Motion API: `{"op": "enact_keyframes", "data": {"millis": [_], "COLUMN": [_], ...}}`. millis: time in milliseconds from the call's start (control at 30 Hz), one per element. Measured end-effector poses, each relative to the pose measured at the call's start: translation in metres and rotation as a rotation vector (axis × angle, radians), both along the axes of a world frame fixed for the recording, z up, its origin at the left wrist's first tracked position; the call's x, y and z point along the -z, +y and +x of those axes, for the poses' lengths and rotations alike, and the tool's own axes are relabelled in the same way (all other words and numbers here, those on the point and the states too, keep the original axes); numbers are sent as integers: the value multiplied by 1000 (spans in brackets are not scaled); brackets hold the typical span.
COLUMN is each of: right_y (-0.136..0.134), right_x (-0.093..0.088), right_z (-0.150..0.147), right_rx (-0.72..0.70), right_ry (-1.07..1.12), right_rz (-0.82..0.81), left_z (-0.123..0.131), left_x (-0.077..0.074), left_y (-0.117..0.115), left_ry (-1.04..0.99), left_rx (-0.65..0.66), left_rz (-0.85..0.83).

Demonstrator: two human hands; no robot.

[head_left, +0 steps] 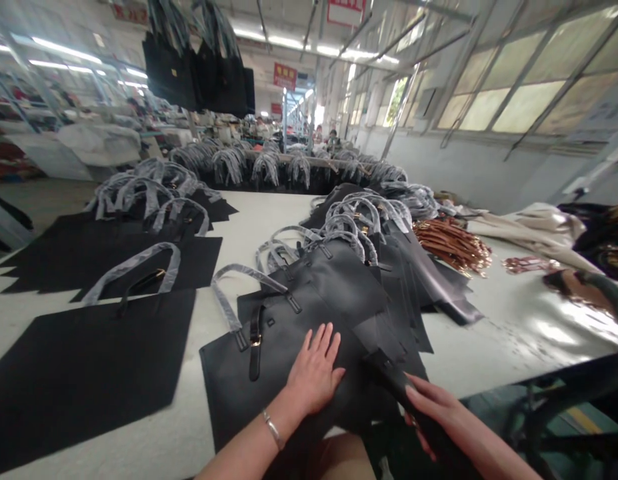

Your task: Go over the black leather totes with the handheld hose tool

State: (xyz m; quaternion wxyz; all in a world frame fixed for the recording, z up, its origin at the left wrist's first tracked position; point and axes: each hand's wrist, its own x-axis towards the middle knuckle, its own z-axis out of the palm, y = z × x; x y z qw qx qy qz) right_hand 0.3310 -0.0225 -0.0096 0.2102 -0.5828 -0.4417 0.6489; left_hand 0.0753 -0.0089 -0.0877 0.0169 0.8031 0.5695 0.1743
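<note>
A black leather bag panel (239,380) lies on the table in front of me, with a plastic-wrapped handle (223,293) and a short strap with a gold buckle (256,343). My left hand (316,370) rests flat on this panel, fingers spread. Lower right, my right hand (433,403) is closed around the edge of another black leather piece (389,373), which is lifted and folded toward me. Part of that piece is hidden behind the fingers. More black panels (339,273) with wrapped handles are stacked just beyond my hands.
To the left, black panels (89,360) lie in overlapping piles on the white table (253,213). Brown straps (451,247) with metal ends are bundled at the right, near pale cloth (533,230). Finished-looking black bags (199,73) hang overhead. Wrapped handles (266,163) line a rack behind the table.
</note>
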Motion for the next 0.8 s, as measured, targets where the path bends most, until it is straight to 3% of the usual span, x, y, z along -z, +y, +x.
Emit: {"op": "enact_keyframes", "data": {"millis": [100, 200, 333, 400, 467, 600, 667, 800], "right_y": [-5, -2, 4, 5, 6, 15, 25, 51], "right_x": [1, -5, -15, -18, -20, -26, -28, -29], "right_z": [-4, -10, -16, -21, -29, -51, -62, -84], "right_rx": [48, 102, 84, 53, 7, -91, -143, -241], "right_ry": [-10, -32, -67, -77, -89, -85, -70, -60], "right_rz": [67, 180, 197, 169, 139, 93, 82, 49], "left_z": [2, 4, 11, 12, 9, -9, -19, -30], "left_x": [-3, -3, 2, -1, -11, -34, -39, -31], "left_y": [-13, -40, -84, -92, -83, -29, -3, 21], "left_ry": [-21, -40, -73, -123, -224, -325, -311, -310], "left_rx": [25, 97, 321, 391, 259, -272, -356, -312], "left_rz": [-56, -112, -186, -243, -247, -213, -267, -316]}}
